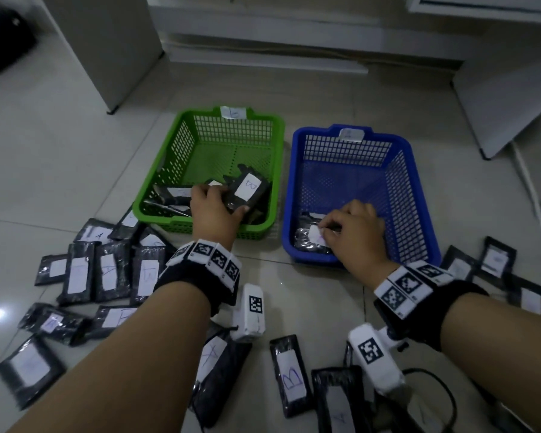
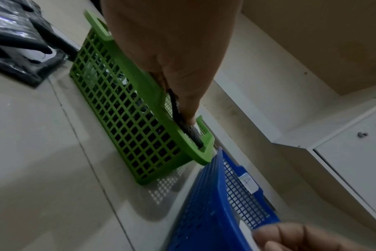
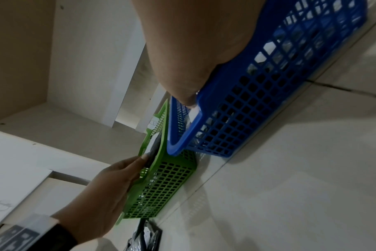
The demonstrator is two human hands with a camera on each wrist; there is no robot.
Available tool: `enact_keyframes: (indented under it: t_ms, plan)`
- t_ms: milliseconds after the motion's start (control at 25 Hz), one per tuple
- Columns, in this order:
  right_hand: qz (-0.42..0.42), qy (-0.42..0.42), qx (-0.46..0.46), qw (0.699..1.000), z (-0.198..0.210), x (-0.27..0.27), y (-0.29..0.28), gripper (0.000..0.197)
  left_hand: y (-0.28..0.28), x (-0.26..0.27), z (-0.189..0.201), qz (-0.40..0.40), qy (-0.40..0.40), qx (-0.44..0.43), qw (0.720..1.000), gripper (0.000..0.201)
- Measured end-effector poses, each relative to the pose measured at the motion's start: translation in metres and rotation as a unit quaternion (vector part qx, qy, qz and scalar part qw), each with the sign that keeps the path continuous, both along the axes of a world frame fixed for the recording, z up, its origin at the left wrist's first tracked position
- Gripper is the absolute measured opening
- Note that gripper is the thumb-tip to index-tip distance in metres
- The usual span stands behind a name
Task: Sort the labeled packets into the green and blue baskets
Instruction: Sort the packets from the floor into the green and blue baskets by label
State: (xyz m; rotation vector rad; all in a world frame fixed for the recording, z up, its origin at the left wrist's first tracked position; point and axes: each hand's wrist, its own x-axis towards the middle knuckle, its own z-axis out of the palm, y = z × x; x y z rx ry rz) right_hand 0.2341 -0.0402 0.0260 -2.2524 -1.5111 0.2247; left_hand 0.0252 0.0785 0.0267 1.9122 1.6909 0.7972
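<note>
In the head view my left hand (image 1: 214, 204) reaches into the green basket (image 1: 231, 132) and grips a black packet labelled B (image 1: 247, 189), thumb on its near edge. The left wrist view shows that packet (image 2: 189, 129) edge-on above the green basket's rim (image 2: 172, 122). My right hand (image 1: 353, 226) is inside the blue basket (image 1: 347, 151), its fingers curled and pinching a black packet with a white label (image 1: 310, 242) at the near left corner. The right wrist view shows my thumb (image 3: 189, 96) at the blue basket's rim (image 3: 204, 108). That packet's letter is hidden.
Other packets (image 1: 175, 193) lie in the green basket. Several loose labelled packets lie on the tile floor at left (image 1: 107, 270), in front (image 1: 289, 376) and at right (image 1: 494, 260). A white cabinet (image 1: 119, 51) and a leaning board (image 1: 506, 98) stand behind. A black cable (image 1: 444, 389) lies near right.
</note>
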Motion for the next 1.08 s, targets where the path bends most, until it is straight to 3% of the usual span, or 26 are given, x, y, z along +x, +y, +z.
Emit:
enact_keyframes:
  t_ms: [200,320,440,600,800,960,1080]
  plan:
    - [0.043,0.03,-0.037,0.998,0.001,0.003,-0.012,0.02,-0.01,0.006,-0.001,-0.049,0.113,-0.012,0.992,0.061]
    - [0.093,0.067,-0.018,0.993,0.002,0.009,-0.027,0.025,-0.033,0.014,0.003,-0.044,0.068,0.069,0.994,0.046]
    - [0.09,0.067,0.02,0.994,0.004,0.023,-0.066,0.031,-0.07,0.041,0.007,-0.143,-0.002,0.143,0.979,0.025]
    - [-0.036,0.021,0.081,0.996,0.004,0.06,-0.138,0.037,-0.122,0.1,0.009,-0.325,-0.038,0.111,0.939,0.015]
    - [-0.23,0.033,-0.074,0.97,-0.006,0.122,-0.203,0.043,-0.175,0.17,-0.005,-0.437,-0.078,0.01,0.896,0.016]
    - [-0.194,0.037,-0.211,0.957,-0.023,0.153,-0.228,0.091,-0.204,0.219,-0.032,-0.495,-0.022,-0.045,0.867,0.027]
    - [-0.153,0.012,-0.213,0.965,-0.038,0.154,-0.233,0.103,-0.208,0.254,-0.048,-0.5,0.029,-0.044,0.865,0.047]
